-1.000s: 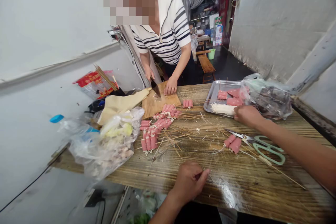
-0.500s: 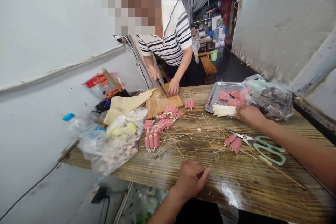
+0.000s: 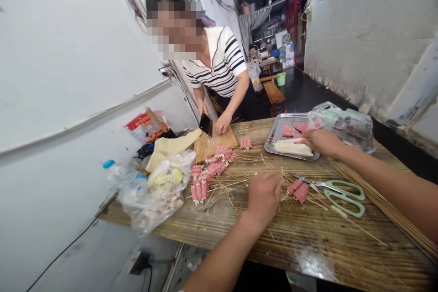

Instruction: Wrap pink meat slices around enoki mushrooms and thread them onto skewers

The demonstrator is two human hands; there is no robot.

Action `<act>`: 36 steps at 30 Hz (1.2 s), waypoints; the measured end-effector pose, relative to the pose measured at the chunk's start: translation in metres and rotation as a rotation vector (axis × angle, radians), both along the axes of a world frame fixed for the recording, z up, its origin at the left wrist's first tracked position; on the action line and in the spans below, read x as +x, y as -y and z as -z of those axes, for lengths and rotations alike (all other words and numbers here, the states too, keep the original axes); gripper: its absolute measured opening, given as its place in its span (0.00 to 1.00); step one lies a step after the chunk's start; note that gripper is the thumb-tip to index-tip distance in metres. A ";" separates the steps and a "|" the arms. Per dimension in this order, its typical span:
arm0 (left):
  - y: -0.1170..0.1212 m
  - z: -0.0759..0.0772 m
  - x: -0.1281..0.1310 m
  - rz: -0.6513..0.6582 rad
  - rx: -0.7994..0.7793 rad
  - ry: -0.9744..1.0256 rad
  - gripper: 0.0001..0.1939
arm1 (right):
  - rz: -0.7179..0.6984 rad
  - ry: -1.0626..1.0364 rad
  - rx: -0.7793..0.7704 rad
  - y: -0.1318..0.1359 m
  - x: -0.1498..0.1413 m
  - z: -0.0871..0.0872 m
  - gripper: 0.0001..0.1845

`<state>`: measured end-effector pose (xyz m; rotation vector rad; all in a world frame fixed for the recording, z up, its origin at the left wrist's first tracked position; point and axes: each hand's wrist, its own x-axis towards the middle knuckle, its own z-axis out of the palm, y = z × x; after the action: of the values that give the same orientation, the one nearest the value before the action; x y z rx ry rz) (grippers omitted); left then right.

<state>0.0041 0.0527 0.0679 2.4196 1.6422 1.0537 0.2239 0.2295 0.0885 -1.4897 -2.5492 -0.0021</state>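
Note:
My left hand (image 3: 265, 195) is over the wooden table (image 3: 239, 223), its fingers curled together; whether anything is in them is hidden. Just right of it lie two pink rolls (image 3: 298, 190) on skewers, with green-handled scissors (image 3: 344, 196) beside them. Over the metal tray (image 3: 268, 143), my right hand (image 3: 323, 141) has its fingers bent together at the end of a white bundle, apparently enoki mushrooms (image 3: 290, 147). What its fingertips grip cannot be made out. Pink slices (image 3: 288, 131) lie behind the bundle.
Skewered pink rolls (image 3: 200, 190) are piled mid-left. Clear plastic bags (image 3: 160, 205) lie on the left, another bag (image 3: 359, 123) behind the tray. Across the table a person (image 3: 219, 68) holds a knife (image 3: 205, 124) over a cutting board (image 3: 222, 139). Long skewers (image 3: 379, 200) run under my right forearm.
My left hand has moved forward, nearer the two skewered rolls. My right hand has shifted slightly from the white bundle's end towards the pink slices. The view has also shifted.

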 end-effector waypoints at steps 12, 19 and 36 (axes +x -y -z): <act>-0.152 -0.023 0.051 0.165 -0.240 -0.145 0.11 | -0.109 -0.166 -0.060 0.008 0.008 0.001 0.14; -0.160 -0.038 0.039 0.143 -0.314 0.313 0.10 | -0.201 -0.110 -0.005 0.023 0.008 0.041 0.17; -0.033 -0.136 -0.039 0.235 -0.435 1.033 0.11 | -0.080 -0.029 -0.052 0.006 -0.005 0.038 0.15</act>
<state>-0.0346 0.0854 0.2040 1.3323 1.0275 1.3590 0.2188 0.2239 0.0509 -1.3941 -2.6032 0.0973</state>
